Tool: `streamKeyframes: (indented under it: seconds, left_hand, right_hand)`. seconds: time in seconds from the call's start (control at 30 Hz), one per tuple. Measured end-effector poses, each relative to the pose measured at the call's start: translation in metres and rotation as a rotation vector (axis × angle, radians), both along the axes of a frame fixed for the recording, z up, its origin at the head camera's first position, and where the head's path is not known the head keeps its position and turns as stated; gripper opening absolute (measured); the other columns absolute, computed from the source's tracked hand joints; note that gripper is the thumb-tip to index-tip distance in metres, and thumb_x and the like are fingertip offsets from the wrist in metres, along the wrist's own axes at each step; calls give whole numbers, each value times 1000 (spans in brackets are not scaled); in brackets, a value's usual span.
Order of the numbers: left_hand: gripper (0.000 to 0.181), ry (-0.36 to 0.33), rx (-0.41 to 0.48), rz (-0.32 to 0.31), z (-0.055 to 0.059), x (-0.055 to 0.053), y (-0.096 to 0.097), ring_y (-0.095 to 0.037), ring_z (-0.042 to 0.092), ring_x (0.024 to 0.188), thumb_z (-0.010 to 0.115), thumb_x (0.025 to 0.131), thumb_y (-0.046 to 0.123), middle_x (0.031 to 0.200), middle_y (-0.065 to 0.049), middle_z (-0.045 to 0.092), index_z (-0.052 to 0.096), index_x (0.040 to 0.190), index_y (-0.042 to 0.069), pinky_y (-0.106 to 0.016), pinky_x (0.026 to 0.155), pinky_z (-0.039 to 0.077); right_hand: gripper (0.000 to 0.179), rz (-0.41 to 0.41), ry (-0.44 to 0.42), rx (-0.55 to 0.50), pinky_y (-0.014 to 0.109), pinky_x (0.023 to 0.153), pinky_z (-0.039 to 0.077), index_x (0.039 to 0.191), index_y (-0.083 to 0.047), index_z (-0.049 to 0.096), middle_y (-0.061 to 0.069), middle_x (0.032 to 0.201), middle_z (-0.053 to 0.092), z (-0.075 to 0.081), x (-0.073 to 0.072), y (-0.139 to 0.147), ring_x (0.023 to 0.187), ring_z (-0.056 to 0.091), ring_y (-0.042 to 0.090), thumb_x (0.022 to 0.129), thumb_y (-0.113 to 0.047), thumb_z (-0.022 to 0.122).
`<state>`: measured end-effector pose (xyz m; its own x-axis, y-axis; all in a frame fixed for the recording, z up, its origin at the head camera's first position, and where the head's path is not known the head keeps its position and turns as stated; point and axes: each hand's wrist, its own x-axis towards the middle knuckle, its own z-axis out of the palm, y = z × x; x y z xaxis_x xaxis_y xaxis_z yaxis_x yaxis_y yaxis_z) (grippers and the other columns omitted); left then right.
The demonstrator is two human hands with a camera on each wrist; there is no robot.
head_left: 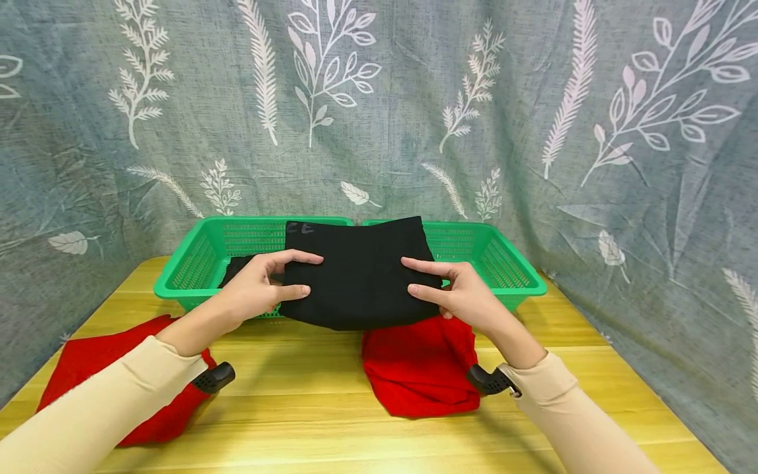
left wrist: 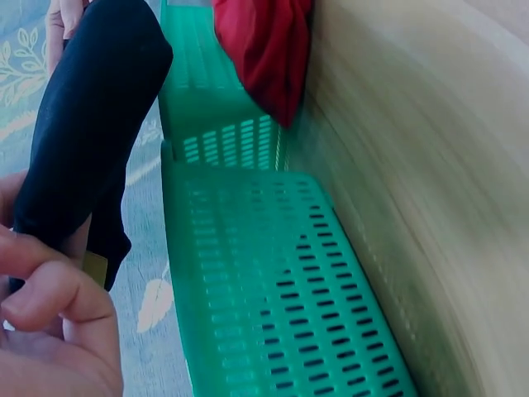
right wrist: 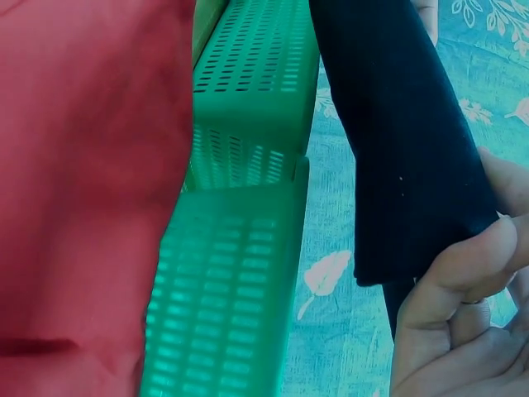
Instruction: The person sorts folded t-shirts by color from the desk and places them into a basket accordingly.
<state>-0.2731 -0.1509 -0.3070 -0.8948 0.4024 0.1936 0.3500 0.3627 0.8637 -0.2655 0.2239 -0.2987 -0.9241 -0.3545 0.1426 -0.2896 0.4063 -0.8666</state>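
Note:
A folded black cloth [head_left: 358, 276] is stretched level between both hands, raised in front of the baskets, with faint pale marks at its upper left corner. My left hand [head_left: 257, 284] pinches its left edge, thumb and forefinger on the near face. On the opposite edge, my right hand [head_left: 464, 293] pinches it the same way. The left wrist view shows the black cloth [left wrist: 91, 107] doubled over, its lower layer hanging behind. In the right wrist view, the thumb of the right hand [right wrist: 471, 331] presses near the cloth's end.
Two green perforated baskets, a left one [head_left: 177, 283] and a right one [head_left: 527, 283], stand side by side at the table's back. Dark cloth [head_left: 235, 268] lies in the left basket. Red cloths lie on the table at left [head_left: 106, 355] and right of centre [head_left: 414, 375]. A patterned curtain [head_left: 379, 118] hangs behind.

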Motion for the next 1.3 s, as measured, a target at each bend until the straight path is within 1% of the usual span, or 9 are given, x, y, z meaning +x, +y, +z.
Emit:
streamKeyframes:
  seconds: [0.23, 0.5, 0.6, 0.8, 0.83, 0.9, 1.0, 1.07, 1.3]
  left_hand:
    - [50, -2, 9, 10, 4, -2, -10, -13, 34, 48, 77, 100, 16, 89, -10, 50, 66, 147, 27, -27, 50, 37]
    - [52, -7, 17, 16, 7, -6, -23, -12, 33, 51, 77, 99, 15, 89, -8, 52, 64, 149, 24, -26, 51, 34]
    - [52, -11, 19, 17, 8, -8, -27, -12, 32, 50, 76, 100, 14, 89, -8, 52, 63, 150, 24, -26, 51, 32]
    - [51, -6, -8, 32, 11, -11, -36, -13, 30, 51, 76, 101, 18, 86, -8, 41, 63, 150, 26, -28, 51, 33]
    - [51, -9, -6, 31, 12, -12, -37, -13, 29, 51, 76, 101, 18, 87, -9, 42, 63, 150, 26, -28, 51, 32]
    - [51, -17, 0, 33, 13, -13, -40, -13, 27, 50, 75, 101, 18, 89, -10, 44, 63, 150, 26, -28, 50, 32]
    - [52, -26, 5, 36, 14, -14, -44, -13, 26, 51, 74, 102, 17, 95, -12, 48, 62, 152, 25, -27, 50, 31]
    - [52, -29, 0, 44, 15, -15, -46, -14, 24, 51, 74, 103, 18, 98, -12, 46, 61, 152, 25, -27, 50, 30]
    - [54, -39, -23, 61, 18, -16, -56, -18, 19, 52, 74, 104, 21, 140, -18, 51, 59, 155, 25, -29, 50, 31]
  right_hand:
    - [51, 12, -2, -20, 25, 49, 28, 146, -39, 67, -9, 51, 26, 2, -7, -11, 52, 21, 19, 97, -33, 83]
    - [50, 15, 53, 18, 26, 53, 34, 144, -42, 67, -4, 52, 45, 4, -15, -24, 49, 29, 16, 97, -36, 82]
    - [49, 25, 57, 11, 26, 53, 33, 144, -42, 68, -5, 67, 57, 4, -18, -29, 49, 28, 16, 97, -36, 82]
    - [48, 32, 50, -7, 26, 52, 29, 143, -43, 69, -6, 63, 55, 5, -25, -37, 50, 25, 17, 97, -36, 82]
    - [48, 33, 52, -7, 26, 52, 29, 143, -42, 69, -6, 67, 59, 5, -26, -39, 50, 24, 18, 97, -36, 82]
    - [48, 40, 61, -2, 26, 53, 32, 143, -42, 69, -7, 97, 73, 6, -27, -41, 50, 26, 18, 97, -36, 82]
    - [47, 44, 78, 3, 26, 55, 39, 143, -42, 68, -7, 150, 62, 8, -29, -46, 49, 33, 18, 98, -35, 81]
    - [47, 44, 78, 2, 26, 56, 41, 143, -42, 69, -4, 159, 56, 9, -32, -48, 49, 35, 17, 98, -35, 81]
    - [47, 45, 62, -12, 28, 59, 42, 142, -43, 69, -4, 160, 56, 11, -38, -56, 50, 35, 17, 98, -36, 81]
